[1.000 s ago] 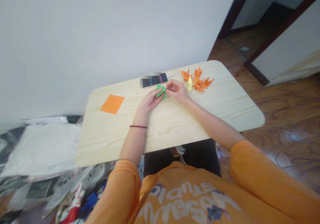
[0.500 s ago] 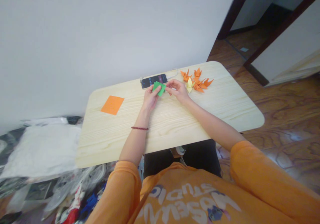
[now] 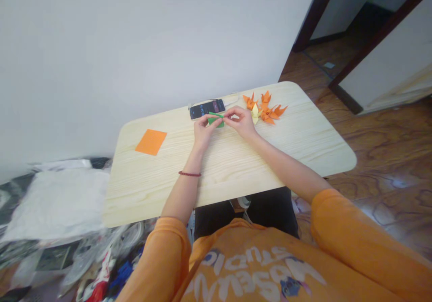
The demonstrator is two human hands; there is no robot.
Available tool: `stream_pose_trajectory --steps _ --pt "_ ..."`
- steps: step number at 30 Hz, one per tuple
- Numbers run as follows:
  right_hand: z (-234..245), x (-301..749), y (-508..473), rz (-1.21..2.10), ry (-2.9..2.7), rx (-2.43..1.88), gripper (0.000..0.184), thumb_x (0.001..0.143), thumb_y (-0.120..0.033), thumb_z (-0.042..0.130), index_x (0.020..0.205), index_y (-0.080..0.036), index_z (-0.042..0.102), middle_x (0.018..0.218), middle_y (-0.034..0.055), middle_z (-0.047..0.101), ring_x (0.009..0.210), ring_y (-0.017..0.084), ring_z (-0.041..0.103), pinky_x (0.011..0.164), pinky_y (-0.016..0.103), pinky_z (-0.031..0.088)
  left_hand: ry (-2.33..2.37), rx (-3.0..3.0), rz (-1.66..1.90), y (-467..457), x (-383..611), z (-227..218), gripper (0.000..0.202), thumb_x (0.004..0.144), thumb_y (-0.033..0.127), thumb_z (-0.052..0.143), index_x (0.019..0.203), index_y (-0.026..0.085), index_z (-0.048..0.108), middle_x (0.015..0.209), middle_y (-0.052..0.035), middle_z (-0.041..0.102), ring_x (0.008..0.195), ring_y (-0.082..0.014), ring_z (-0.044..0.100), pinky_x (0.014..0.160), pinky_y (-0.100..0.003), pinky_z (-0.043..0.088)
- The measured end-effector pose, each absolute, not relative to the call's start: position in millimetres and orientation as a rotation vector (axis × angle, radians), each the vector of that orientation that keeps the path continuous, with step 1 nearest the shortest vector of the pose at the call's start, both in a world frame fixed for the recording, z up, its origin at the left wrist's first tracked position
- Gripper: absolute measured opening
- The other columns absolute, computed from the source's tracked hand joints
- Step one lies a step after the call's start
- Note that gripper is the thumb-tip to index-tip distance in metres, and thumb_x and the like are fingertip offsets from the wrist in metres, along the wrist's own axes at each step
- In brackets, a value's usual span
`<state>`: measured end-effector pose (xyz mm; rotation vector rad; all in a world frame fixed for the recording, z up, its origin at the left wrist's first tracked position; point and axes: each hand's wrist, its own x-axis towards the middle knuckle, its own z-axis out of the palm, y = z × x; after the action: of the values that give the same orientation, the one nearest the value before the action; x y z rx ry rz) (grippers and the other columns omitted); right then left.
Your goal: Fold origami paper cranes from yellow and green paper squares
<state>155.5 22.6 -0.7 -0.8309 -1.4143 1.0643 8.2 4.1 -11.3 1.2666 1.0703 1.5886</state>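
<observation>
A small folded piece of green paper [image 3: 218, 123] is held between my two hands above the middle of the table, with one flap standing up along its upper edge. My left hand [image 3: 203, 131] pinches it from the left, thumb in front. On the other side my right hand [image 3: 240, 121] grips its right corner between thumb and fingertips. Just behind the paper lies a phone [image 3: 206, 109] with its screen lit. To the right of my right hand sit several orange folded-paper figures [image 3: 268, 112] and a pale yellow one [image 3: 255, 113].
An orange paper square [image 3: 151, 141] lies flat on the left part of the wooden table [image 3: 145, 194]. A white cable [image 3: 233, 98] runs from the phone along the wall side. Bags and clutter [image 3: 60, 203] fill the floor at left; a doorway stands at right.
The green paper has turned from lying face-up in my left hand to a tilted position with a flap raised. My left fingers have shifted to its upper edge, closer to my right hand.
</observation>
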Motion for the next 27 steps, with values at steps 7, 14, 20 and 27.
stream_pose_trajectory --steps 7,14,20,27 --pt "2.5 157.7 21.6 1.047 -1.433 -0.847 0.029 0.063 -0.043 0.076 0.067 -0.018 0.063 0.075 0.0011 0.058 0.071 0.013 0.055 0.058 0.024 0.045 1.038 1.141 1.523 4.2 9.5 -10.8 0.026 0.057 0.037 0.084 0.074 0.02 0.072 0.08 -0.0015 0.072 0.072 -0.0123 0.065 0.076 -0.029 0.053" --pt "2.6 157.1 21.7 1.119 -1.382 -0.88 0.028 0.061 -0.04 0.078 0.069 -0.017 0.064 0.073 0.0004 0.061 0.07 0.012 0.055 0.056 0.022 0.043 1.035 1.097 1.463 3.1 8.9 -9.3 0.03 0.058 0.04 0.083 0.078 0.02 0.072 0.081 -0.0018 0.072 0.073 -0.0129 0.065 0.075 -0.029 0.054" --pt "0.4 155.1 25.0 1.202 -1.331 -0.879 0.032 0.059 -0.044 0.079 0.071 -0.017 0.067 0.07 0.0015 0.065 0.06 0.011 0.054 0.049 0.023 0.043 1.067 1.251 1.463 2.0 8.2 -8.2 0.024 0.064 0.036 0.08 0.078 0.019 0.072 0.086 -0.0036 0.072 0.08 -0.0149 0.066 0.079 -0.029 0.052" --pt "0.1 157.1 28.5 1.234 -1.226 -0.88 0.032 0.058 -0.045 0.079 0.066 -0.016 0.067 0.056 -0.0019 0.06 0.048 0.008 0.05 0.049 0.024 0.044 1.089 1.142 1.688 4.9 8.9 -8.7 0.041 0.054 0.029 0.086 0.083 0.021 0.059 0.079 0.0013 0.067 0.076 -0.0123 0.066 0.074 -0.024 0.052"
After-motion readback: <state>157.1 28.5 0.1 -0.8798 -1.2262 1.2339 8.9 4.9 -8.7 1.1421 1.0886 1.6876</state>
